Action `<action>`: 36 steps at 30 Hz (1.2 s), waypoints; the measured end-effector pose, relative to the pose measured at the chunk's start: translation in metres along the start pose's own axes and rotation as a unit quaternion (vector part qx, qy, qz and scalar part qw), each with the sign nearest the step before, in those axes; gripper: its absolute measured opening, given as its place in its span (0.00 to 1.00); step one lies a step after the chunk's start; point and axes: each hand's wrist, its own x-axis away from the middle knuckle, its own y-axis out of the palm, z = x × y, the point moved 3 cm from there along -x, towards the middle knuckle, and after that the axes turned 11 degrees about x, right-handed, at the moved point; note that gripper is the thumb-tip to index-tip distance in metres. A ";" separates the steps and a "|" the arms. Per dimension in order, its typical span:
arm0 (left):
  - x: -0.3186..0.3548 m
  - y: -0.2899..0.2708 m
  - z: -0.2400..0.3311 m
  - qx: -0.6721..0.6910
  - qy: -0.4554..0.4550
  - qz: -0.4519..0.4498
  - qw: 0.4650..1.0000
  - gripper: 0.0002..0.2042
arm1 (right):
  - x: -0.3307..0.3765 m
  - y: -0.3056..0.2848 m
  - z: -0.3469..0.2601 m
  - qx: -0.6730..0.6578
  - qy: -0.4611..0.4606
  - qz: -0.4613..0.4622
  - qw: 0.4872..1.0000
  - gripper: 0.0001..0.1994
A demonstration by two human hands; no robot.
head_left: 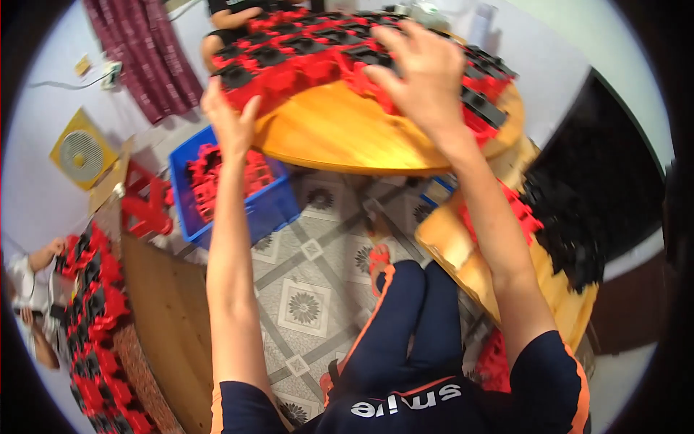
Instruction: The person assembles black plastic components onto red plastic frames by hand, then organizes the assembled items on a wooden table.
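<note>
Rows of red plastic parts with black pieces on top (303, 47) cover the far half of a round wooden table (340, 134). My left hand (230, 121) is at the table's left edge, thumb and fingers apart, beside the nearest red and black part (235, 78). Its fingertips touch or nearly touch that part; I cannot tell which. Over the right side of the rows, my right hand (428, 83) is spread open. It partly hides the parts beneath it, and nothing shows in its grasp.
A blue crate (271, 217) of loose red parts (206, 181) stands below left, near a red stool (144, 206). At right, a wooden bench (452, 242) bears red parts and a black heap (571, 224). Other people sit behind the table and at the far left, beside more red-black parts (101, 304).
</note>
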 end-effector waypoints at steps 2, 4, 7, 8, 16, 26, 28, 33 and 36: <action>0.009 0.006 0.034 -0.010 -0.040 0.042 0.998 0.39 | 0.036 -0.044 0.070 0.089 0.080 0.039 0.992 0.29; 0.025 0.013 0.085 0.029 -0.053 0.080 0.995 0.35 | 0.074 -0.066 0.110 0.094 0.174 -0.033 0.980 0.33; 0.059 0.036 0.158 0.142 -0.087 0.028 0.986 0.30 | 0.108 -0.062 0.134 -0.024 0.198 -0.088 0.976 0.34; 0.072 0.043 0.181 0.179 -0.080 0.015 0.980 0.29 | 0.115 -0.056 0.134 -0.061 0.203 -0.113 0.971 0.33; 0.124 0.016 0.279 0.305 -0.036 -0.121 0.944 0.41 | 0.108 -0.149 0.038 -0.102 0.237 -0.119 0.959 0.29; 0.078 0.076 0.163 0.174 -0.052 -0.101 0.978 0.39 | 0.091 -0.044 -0.028 -0.243 0.192 -0.123 0.943 0.35; 0.071 0.083 0.155 0.151 -0.011 -0.097 0.984 0.38 | 0.120 -0.084 -0.025 -0.212 0.175 -0.115 0.955 0.32; 0.049 0.084 0.137 0.023 0.016 -0.100 0.995 0.42 | 0.233 -0.163 0.003 -0.182 0.285 -0.161 0.927 0.22; 0.074 0.070 0.214 0.037 0.028 0.022 0.999 0.38 | 0.284 -0.215 0.049 0.137 0.302 -0.130 0.934 0.27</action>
